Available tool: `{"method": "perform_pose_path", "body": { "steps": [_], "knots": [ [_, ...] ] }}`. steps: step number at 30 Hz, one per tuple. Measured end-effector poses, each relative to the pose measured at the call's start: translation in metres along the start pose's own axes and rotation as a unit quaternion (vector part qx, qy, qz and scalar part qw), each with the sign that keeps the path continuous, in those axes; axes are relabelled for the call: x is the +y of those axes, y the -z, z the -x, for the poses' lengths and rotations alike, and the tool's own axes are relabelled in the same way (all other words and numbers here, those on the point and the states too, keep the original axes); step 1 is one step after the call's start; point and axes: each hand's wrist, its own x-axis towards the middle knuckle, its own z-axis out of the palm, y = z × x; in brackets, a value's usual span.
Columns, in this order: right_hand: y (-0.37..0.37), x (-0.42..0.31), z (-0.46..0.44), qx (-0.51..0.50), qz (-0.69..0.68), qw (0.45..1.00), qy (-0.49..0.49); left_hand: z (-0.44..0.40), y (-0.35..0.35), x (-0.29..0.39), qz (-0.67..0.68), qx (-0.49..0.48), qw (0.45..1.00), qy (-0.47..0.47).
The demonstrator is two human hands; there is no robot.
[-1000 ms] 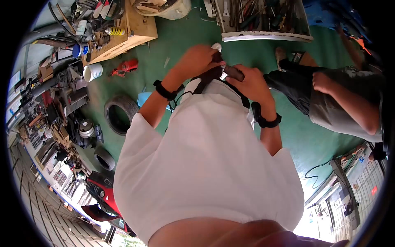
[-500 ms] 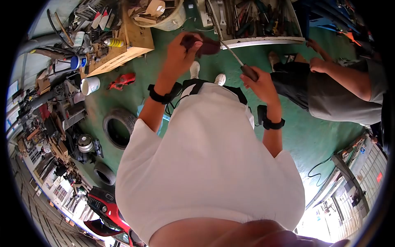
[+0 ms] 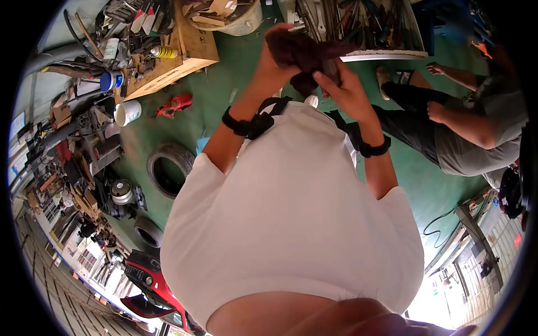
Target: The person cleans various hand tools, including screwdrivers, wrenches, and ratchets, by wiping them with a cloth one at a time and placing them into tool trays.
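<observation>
A dark maroon rag is bunched between my hands, in front of the tool drawer. My left hand is closed on the rag from the left. My right hand is closed against the rag's right side, thumb on top, around the handle end of a screwdriver. Folds of the rag and my fingers cover most of that screwdriver; its shaft does not show. Just beyond, the drawer holds several screwdrivers and other hand tools.
At right stands another person, hands near the drawer. A wooden box, a white bucket, a red tool and tyres are on the left. Higher up is a tub of scraps.
My hands have come together, and the rag now covers the screwdriver whose long shaft showed earlier. My right hand has risen towards the left one. The other person's arms have shifted.
</observation>
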Motion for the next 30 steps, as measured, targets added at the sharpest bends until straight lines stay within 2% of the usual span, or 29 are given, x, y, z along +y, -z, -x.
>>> {"method": "perform_pose_path", "body": {
  "steps": [3,5,6,7,9,10,12,14,15,16,18,19,20,21,22,23,24,25,27,28,30],
  "knots": [
    [-0.009,-0.013,-0.005,-0.014,0.058,0.996,0.060,-0.006,0.019,-0.004,0.023,-0.065,0.995,0.069],
    [-0.008,-0.017,-0.008,-0.070,0.071,0.995,0.010,-0.002,0.022,-0.012,0.204,-0.072,0.967,0.133],
    [-0.011,-0.020,-0.009,-0.069,0.071,0.995,0.011,-0.003,0.024,-0.008,0.204,-0.073,0.967,0.133],
    [-0.017,-0.024,-0.011,-0.075,0.063,0.994,0.040,-0.005,0.026,0.000,0.107,-0.139,0.974,0.142],
    [-0.021,-0.023,-0.011,-0.070,0.051,0.994,0.070,-0.007,0.030,0.003,0.008,-0.214,0.965,0.152],
    [-0.018,-0.019,-0.013,-0.096,0.040,0.993,0.052,-0.007,0.031,-0.002,0.004,-0.232,0.970,0.077],
    [-0.015,-0.006,-0.016,-0.124,0.027,0.992,0.029,-0.002,0.029,-0.008,0.004,-0.247,0.969,0.005],
    [-0.017,0.008,-0.018,-0.115,0.084,0.988,0.052,0.007,0.018,-0.012,-0.011,-0.164,0.984,0.069],
    [-0.017,0.006,-0.017,-0.117,0.083,0.988,0.052,0.008,0.012,-0.010,0.035,-0.127,0.975,0.180],
    [-0.018,0.002,-0.015,-0.121,0.128,0.983,0.042,0.006,0.014,-0.007,0.034,-0.126,0.975,0.180],
    [-0.019,0.005,-0.015,-0.126,0.172,0.977,0.032,0.001,0.016,-0.002,-0.124,-0.133,0.900,0.395],
    [-0.021,0.016,-0.016,-0.114,0.169,0.974,0.098,0.000,0.017,0.001,-0.124,-0.132,0.901,0.395],
    [-0.020,0.023,-0.016,-0.101,0.165,0.967,0.163,-0.001,0.018,0.005,-0.151,-0.182,0.916,0.325],
    [-0.014,0.024,-0.017,-0.101,0.165,0.967,0.163,0.000,0.019,0.007,-0.176,-0.231,0.923,0.252],
    [-0.003,0.023,-0.018,-0.130,0.118,0.982,0.066,0.002,0.023,0.003,-0.176,-0.231,0.922,0.255],
    [0.005,0.022,-0.017,-0.155,0.065,0.985,-0.032,0.005,0.031,-0.005,-0.137,-0.286,0.920,0.231],
    [0.012,0.024,-0.016,-0.151,0.060,0.986,-0.033,0.007,0.037,-0.012,-0.097,-0.341,0.912,0.205],
    [0.020,0.024,-0.016,-0.158,0.063,0.983,-0.066,0.007,0.041,-0.015,-0.098,-0.345,0.910,0.208],
    [0.026,0.016,-0.011,-0.141,0.049,0.983,-0.109,0.010,0.044,-0.020,-0.219,-0.352,0.888,0.199],
    [0.025,0.016,-0.009,-0.142,0.046,0.982,-0.116,0.012,0.044,-0.023,-0.214,-0.352,0.888,0.205],
    [0.023,0.019,-0.009,-0.132,0.009,0.986,-0.105,0.014,0.044,-0.024,-0.154,-0.264,0.938,0.163]
  ]
}}
